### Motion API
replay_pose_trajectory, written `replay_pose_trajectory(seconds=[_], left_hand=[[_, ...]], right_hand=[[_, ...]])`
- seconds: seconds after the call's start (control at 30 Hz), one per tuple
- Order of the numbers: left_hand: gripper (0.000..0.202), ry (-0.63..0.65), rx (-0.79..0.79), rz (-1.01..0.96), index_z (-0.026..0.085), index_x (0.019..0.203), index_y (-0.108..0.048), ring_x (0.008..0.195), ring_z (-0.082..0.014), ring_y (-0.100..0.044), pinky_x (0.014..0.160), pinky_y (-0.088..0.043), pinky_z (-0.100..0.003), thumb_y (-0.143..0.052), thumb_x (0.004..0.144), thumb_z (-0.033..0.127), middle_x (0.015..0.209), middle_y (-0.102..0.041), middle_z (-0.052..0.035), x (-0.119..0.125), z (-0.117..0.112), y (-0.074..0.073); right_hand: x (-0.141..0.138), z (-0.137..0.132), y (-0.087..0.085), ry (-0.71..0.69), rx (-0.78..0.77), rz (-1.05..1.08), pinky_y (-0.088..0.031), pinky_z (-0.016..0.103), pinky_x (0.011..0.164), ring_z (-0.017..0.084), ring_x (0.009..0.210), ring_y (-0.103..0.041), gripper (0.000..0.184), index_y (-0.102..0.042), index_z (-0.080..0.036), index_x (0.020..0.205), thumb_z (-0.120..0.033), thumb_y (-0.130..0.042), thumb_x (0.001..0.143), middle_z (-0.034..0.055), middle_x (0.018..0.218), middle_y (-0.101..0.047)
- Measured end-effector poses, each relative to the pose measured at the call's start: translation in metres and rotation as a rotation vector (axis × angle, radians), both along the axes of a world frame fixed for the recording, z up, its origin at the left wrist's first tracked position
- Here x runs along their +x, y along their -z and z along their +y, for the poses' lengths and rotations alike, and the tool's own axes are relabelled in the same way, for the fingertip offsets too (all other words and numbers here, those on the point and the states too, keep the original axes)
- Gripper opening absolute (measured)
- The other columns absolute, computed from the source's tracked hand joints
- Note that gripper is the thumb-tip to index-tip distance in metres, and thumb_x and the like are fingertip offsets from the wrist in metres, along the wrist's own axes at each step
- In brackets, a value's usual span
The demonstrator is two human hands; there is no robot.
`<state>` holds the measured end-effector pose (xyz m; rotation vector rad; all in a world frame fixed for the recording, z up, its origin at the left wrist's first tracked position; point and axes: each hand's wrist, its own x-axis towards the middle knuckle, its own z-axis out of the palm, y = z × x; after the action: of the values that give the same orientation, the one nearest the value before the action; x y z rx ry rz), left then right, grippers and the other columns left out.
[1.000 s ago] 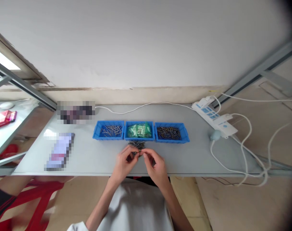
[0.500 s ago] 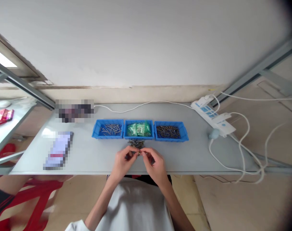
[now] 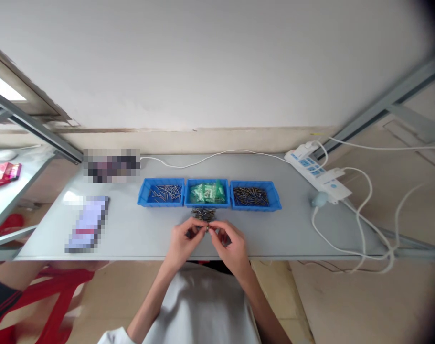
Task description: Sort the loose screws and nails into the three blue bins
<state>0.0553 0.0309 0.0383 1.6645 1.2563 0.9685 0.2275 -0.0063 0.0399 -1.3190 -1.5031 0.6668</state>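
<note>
My left hand (image 3: 183,241) and my right hand (image 3: 228,243) meet fingertip to fingertip over the front of the grey table (image 3: 138,231). Both pinch a small dark metal piece (image 3: 207,229) between them; it is too small to name. Just beyond the fingers lies a heap of small dark metal parts (image 3: 203,213). Behind it stand three blue bins in a row: the left bin (image 3: 161,192) holds silvery pins, the middle bin (image 3: 207,192) green bags, the right bin (image 3: 255,196) dark screws.
A white power strip (image 3: 317,176) with several white cables lies at the table's right end. A blurred flat object (image 3: 87,223) lies at the left, another blurred thing (image 3: 111,165) behind it. A red stool (image 3: 48,296) stands below the table's left front.
Both hands stay joined at the same spot; the fingers have shifted only slightly on the small piece. The camera has tilted a little.
</note>
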Motion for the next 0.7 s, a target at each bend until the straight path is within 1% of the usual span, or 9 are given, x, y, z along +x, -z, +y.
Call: replay_pose_trajectory(seconds=[0.13, 0.27, 0.37, 0.43, 0.47, 0.53, 0.6, 0.67, 0.7], left_hand=[[0.015, 0.008, -0.006, 0.008, 0.018, 0.093, -0.077, 0.053, -0.0101, -0.052, 0.055, -0.043, -0.021, -0.066, 0.091, 0.028, 0.064, -0.066, 0.0009, 0.001, 0.000, -0.002], [0.012, 0.024, -0.006, 0.019, 0.018, 0.089, -0.075, 0.052, -0.0097, -0.051, 0.054, -0.042, -0.020, -0.066, 0.088, 0.026, 0.062, -0.064, 0.0019, 0.001, 0.000, -0.001], [0.010, 0.049, -0.006, 0.037, 0.018, 0.087, -0.074, 0.052, -0.0092, -0.051, 0.055, -0.042, -0.019, -0.066, 0.088, 0.024, 0.060, -0.061, 0.0033, 0.001, 0.000, 0.000], [0.010, 0.059, -0.010, 0.031, 0.018, 0.091, -0.074, 0.054, -0.0095, -0.053, 0.057, -0.043, -0.020, -0.066, 0.089, 0.024, 0.065, -0.066, 0.0020, 0.001, 0.000, 0.000], [0.012, 0.059, -0.015, 0.016, 0.019, 0.096, -0.074, 0.055, -0.0098, -0.054, 0.058, -0.044, -0.020, -0.066, 0.091, 0.026, 0.070, -0.070, 0.0007, 0.001, 0.000, -0.001], [0.021, 0.045, -0.033, -0.024, 0.020, 0.113, -0.071, 0.059, -0.0107, -0.057, 0.059, -0.045, -0.021, -0.065, 0.096, 0.030, 0.082, -0.077, -0.0020, 0.002, 0.000, -0.003], [0.029, 0.011, -0.053, -0.058, 0.020, 0.123, -0.068, 0.059, -0.0112, -0.057, 0.060, -0.046, -0.021, -0.064, 0.099, 0.036, 0.085, -0.079, -0.0028, 0.001, 0.000, -0.004], [0.030, -0.040, -0.070, -0.086, 0.020, 0.121, -0.069, 0.057, -0.0116, -0.056, 0.060, -0.046, -0.022, -0.062, 0.101, 0.041, 0.080, -0.078, -0.0024, 0.000, 0.000, -0.005], [0.031, -0.071, -0.077, -0.103, 0.019, 0.119, -0.070, 0.057, -0.0118, -0.056, 0.059, -0.046, -0.022, -0.061, 0.102, 0.044, 0.078, -0.077, -0.0022, 0.000, 0.000, -0.005]], right_hand=[[0.000, 0.000, 0.002, -0.004, 0.027, 0.008, -0.049, 0.028, 0.059, 0.014, 0.060, -0.057, 0.013, -0.071, -0.024, 0.106, -0.028, -0.059, 0.103, 0.0027, 0.087, -0.073], [0.000, 0.000, 0.003, -0.001, 0.029, 0.044, -0.049, 0.027, 0.059, 0.013, 0.060, -0.056, 0.009, -0.071, -0.024, 0.106, -0.027, -0.064, 0.101, 0.0017, 0.087, -0.073], [-0.003, -0.001, 0.002, -0.004, 0.015, 0.076, -0.049, 0.026, 0.058, 0.012, 0.058, -0.054, 0.007, -0.071, -0.023, 0.101, -0.028, -0.067, 0.099, 0.0003, 0.084, -0.072], [-0.003, 0.002, -0.003, -0.002, 0.001, 0.089, -0.049, 0.025, 0.056, 0.012, 0.056, -0.053, 0.008, -0.072, -0.023, 0.097, -0.030, -0.068, 0.098, -0.0004, 0.079, -0.071], [-0.002, 0.004, -0.006, 0.013, -0.002, 0.097, -0.049, 0.025, 0.055, 0.012, 0.055, -0.053, 0.009, -0.072, -0.023, 0.096, -0.031, -0.068, 0.097, -0.0007, 0.077, -0.070], [0.006, 0.014, -0.017, 0.107, 0.016, 0.107, -0.048, 0.024, 0.053, 0.012, 0.055, -0.053, 0.011, -0.073, -0.023, 0.096, -0.034, -0.069, 0.097, -0.0010, 0.074, -0.069], [0.023, 0.027, -0.030, 0.283, 0.074, 0.070, -0.047, 0.025, 0.053, 0.013, 0.056, -0.054, 0.013, -0.073, -0.023, 0.099, -0.035, -0.070, 0.097, -0.0005, 0.075, -0.070], [0.045, 0.040, -0.044, 0.462, 0.142, -0.076, -0.048, 0.027, 0.058, 0.013, 0.055, -0.051, 0.015, -0.075, -0.022, 0.102, -0.034, -0.069, 0.098, 0.0008, 0.079, -0.072], [0.055, 0.044, -0.050, 0.492, 0.154, -0.170, -0.049, 0.029, 0.062, 0.013, 0.056, -0.051, 0.016, -0.075, -0.021, 0.105, -0.034, -0.069, 0.098, 0.0012, 0.080, -0.073]])
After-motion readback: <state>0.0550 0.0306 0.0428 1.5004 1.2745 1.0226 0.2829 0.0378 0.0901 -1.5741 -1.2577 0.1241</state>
